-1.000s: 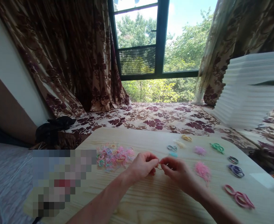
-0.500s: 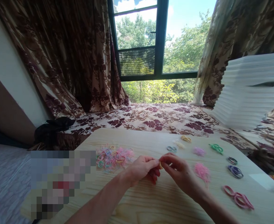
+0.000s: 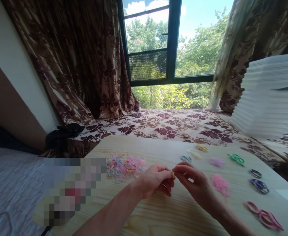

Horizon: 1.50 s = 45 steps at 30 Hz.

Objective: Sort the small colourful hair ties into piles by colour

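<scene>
My left hand and my right hand meet above the middle of a light wooden table. Between their fingertips is a small yellow hair tie, pinched from both sides. To the left lies a mixed pile of colourful hair ties. Nearest my right hand are a pink heap of small elastics and a blue-grey pair of hair ties. Farther back lie yellow hair ties, pale yellow elastics and lilac elastics.
Green hair ties, a dark hair tie, purple-blue hair ties and larger pink ones lie along the right side. A blurred-out patch covers the table's left. Beyond is a flowered ledge under a window.
The whole view has turned slightly left, so everything appears shifted right. Both hands stay together, and more of the yellow hair tie shows between the fingertips.
</scene>
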Motion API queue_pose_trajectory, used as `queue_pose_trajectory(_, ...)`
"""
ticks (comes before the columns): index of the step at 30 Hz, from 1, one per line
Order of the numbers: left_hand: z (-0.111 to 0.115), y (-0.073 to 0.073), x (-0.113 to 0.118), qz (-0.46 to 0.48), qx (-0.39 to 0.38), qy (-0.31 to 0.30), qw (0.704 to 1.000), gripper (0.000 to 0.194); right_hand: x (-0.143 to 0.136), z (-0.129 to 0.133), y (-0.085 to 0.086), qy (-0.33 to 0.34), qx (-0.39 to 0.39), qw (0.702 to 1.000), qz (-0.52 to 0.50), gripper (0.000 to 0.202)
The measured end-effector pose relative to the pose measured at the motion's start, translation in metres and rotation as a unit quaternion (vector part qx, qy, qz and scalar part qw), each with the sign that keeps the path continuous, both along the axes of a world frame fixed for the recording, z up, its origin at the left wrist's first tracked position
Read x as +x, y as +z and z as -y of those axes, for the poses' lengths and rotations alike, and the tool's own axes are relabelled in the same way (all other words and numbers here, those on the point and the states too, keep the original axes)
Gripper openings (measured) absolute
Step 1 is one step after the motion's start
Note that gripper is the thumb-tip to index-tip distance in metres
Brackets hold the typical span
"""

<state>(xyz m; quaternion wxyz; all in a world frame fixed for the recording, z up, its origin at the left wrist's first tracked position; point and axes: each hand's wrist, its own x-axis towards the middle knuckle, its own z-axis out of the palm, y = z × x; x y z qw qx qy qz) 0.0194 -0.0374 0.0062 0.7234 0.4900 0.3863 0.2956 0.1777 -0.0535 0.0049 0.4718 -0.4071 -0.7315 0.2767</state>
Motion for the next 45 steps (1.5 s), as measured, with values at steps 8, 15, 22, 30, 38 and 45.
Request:
queue_pose_trajectory(8,-0.001,-0.002,0.003,-0.176,0.209,0.139,0.952,0.015,0.004,-0.003,-0.002,-0.069,-0.058,0.995,0.031,0.024)
queue_pose_trajectory(15,0.001,-0.004,0.004,-0.206,0.225,0.140,0.942,0.015,0.002,-0.003,-0.001,-0.036,-0.104,0.992,0.061,0.029)
queue_pose_trajectory(22,0.000,-0.005,0.005,-0.172,0.182,0.127,0.960,0.013,0.003,-0.002,-0.011,-0.060,-0.039,0.995,0.064,0.025)
queue_pose_trajectory(30,0.000,-0.006,0.005,-0.159,0.155,0.130,0.966,0.017,0.005,-0.002,-0.013,-0.044,0.096,0.981,0.160,0.016)
queue_pose_trajectory(38,0.000,-0.004,0.005,-0.159,0.156,0.130,0.966,0.016,0.012,-0.003,-0.019,-0.028,0.165,0.958,0.234,0.023)
queue_pose_trajectory(45,0.000,-0.004,0.006,-0.163,0.159,0.131,0.965,0.016,0.009,-0.001,-0.013,-0.019,0.158,0.965,0.207,0.021)
